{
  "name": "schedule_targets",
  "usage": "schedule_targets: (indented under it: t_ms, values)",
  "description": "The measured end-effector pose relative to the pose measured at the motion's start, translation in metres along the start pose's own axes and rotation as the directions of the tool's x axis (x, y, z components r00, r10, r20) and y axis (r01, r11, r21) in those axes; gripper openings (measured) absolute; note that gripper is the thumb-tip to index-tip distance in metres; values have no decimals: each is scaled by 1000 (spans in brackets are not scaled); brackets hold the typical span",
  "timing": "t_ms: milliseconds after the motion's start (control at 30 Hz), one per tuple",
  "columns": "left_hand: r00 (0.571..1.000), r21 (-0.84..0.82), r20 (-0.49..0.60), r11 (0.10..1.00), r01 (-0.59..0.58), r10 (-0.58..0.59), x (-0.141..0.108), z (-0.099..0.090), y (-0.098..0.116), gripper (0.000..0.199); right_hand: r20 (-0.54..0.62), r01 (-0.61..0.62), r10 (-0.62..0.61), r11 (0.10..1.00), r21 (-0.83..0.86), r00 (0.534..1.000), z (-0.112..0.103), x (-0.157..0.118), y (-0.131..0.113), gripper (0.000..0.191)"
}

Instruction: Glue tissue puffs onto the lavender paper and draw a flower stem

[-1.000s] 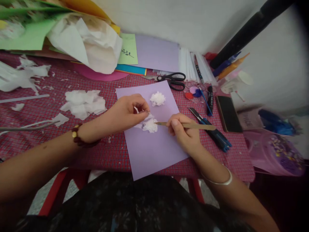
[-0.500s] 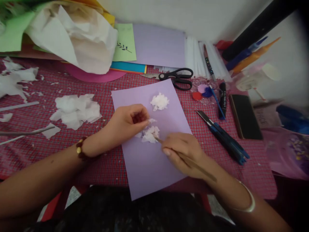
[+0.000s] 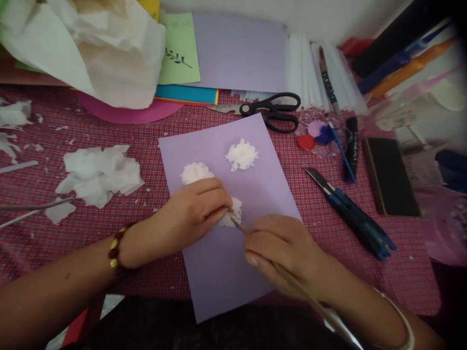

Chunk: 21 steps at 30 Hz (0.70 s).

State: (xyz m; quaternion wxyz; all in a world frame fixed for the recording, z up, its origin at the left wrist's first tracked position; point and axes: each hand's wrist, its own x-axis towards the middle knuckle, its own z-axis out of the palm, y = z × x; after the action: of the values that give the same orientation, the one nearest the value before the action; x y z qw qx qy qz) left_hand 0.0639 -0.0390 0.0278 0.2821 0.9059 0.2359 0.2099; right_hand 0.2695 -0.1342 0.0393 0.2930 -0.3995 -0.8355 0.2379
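Worktop spread with red checked cloth, pale wall behind. From left: heap of white paper pieces on the cloth; behind it, crumpled white sheet overhangs a pink disc. Left hand: fingertips drawn close over the lowest white flower; cannot tell whether anything is pinched. That flower lies on the tilted purple sheet, partly masked by the fingers; two more white ruffled flowers lie further back, the left one clipped from view by the same hand, the right one unobstructed. Open scissors lie just beyond the sheet's far corner. Right hand: closed round a slim brown tool, tip at the lowest flower. Rightward: blue-black cutter, blade exposed; black marker; dark phone; pink tub.
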Motion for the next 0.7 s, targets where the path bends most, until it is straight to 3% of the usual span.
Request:
schedule_targets:
  t_ms: [167, 300, 400, 633, 700]
  values:
    - [992, -17, 127, 1000, -20, 22, -4, 0, 0, 18, -17, -118, 122, 979, 166, 992, -15, 1, -2, 25]
    - [989, -28, 139, 998, -55, 58, -4, -6, 4, 17, -128, -276, 352, 874, 399, 927, -21, -2, 1, 27]
    - [984, -6, 148, 995, -98, 97, -4, -8, 6, 15, -111, -316, 415, 817, 482, 903, -16, -2, 4, 28]
    - [982, 10, 143, 992, -126, 123, -2, -7, 7, 17, -19, -336, 367, 870, 360, 930, -12, 7, 8, 30]
    - [991, -25, 95, 996, -91, 93, 1, -10, 8, 11, -7, -348, 368, 883, 316, 930, -11, 9, 8, 32]
